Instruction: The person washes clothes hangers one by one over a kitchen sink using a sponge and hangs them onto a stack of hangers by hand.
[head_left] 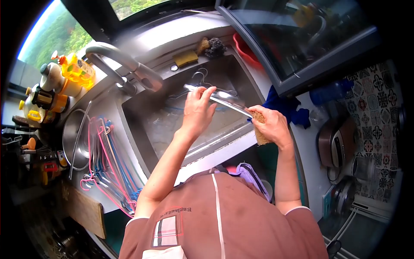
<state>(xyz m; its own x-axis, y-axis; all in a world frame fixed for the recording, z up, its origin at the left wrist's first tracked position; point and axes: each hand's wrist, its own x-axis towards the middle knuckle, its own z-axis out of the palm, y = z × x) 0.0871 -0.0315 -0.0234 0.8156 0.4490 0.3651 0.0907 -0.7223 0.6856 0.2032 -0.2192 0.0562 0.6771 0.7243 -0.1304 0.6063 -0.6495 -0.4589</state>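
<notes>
My left hand (198, 108) is closed on one end of a slim, shiny silver bar (228, 104), which looks like a clothes hanger seen edge-on. It is held tilted above the sink (148, 134). At the bar's other end, my right hand (274, 126) grips a brown, rough scrubbing pad (261, 133) pressed against it. The right fingers partly hide the contact. Beyond my left hand, a wire hanger hook (199, 74) shows in the sink, and more thin hangers lie in the water. Left of the sink rests a pile of pink, blue and silver hangers (108, 159).
A faucet (140, 69) arches over the sink's left side. Behind it sit a yellow sponge (185, 58) and a dark scourer (215, 47). Bottles (77, 71) stand at the left, by a metal bowl (71, 129). An open window pane (297, 43) juts in above a red basin (246, 49).
</notes>
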